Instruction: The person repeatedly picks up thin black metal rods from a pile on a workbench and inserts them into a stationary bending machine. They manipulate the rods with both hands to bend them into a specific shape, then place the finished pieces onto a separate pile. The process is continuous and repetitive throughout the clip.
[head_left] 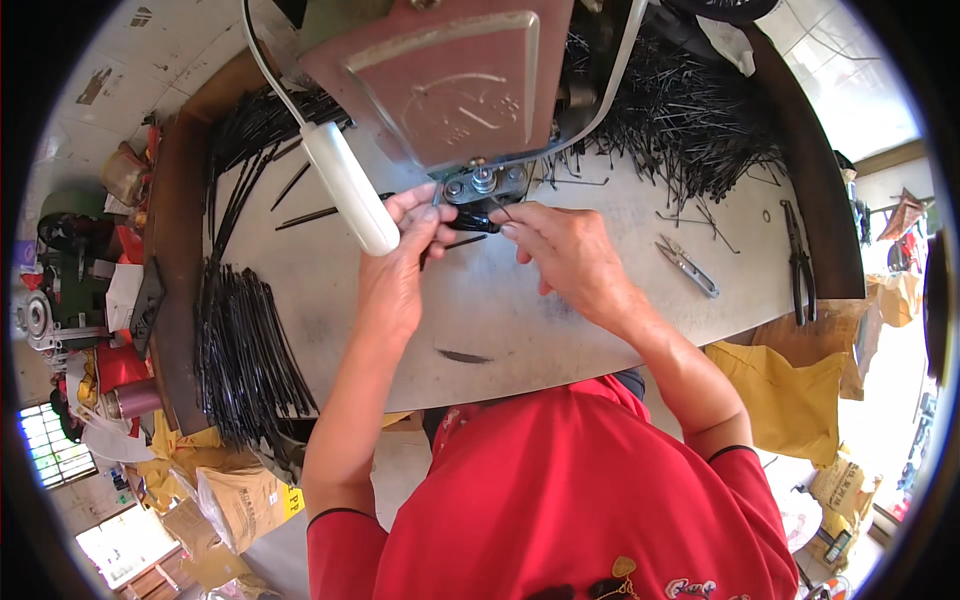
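Both my hands meet under the metal clamp head [484,182] of a reddish-brown machine [450,80]. My left hand [412,228] is closed at the left of the head, its thumb and fingers pinching a dark, slender black rod, mostly hidden by the fingers. My right hand [562,245] is closed at the right side, thumb and forefinger pinching a thin black wire rod [502,209] whose end reaches toward the head. Between the fingertips sits a dark black part [472,221] below the head; its shape is hard to make out.
A white tube lamp [350,190] hangs beside my left hand. Bundled black rods [250,350] lie at the left; a tangled heap of hooked rods [680,100] lies at the back right. Small snips [688,267] and black-handled pliers [797,262] rest on the grey tabletop [560,340].
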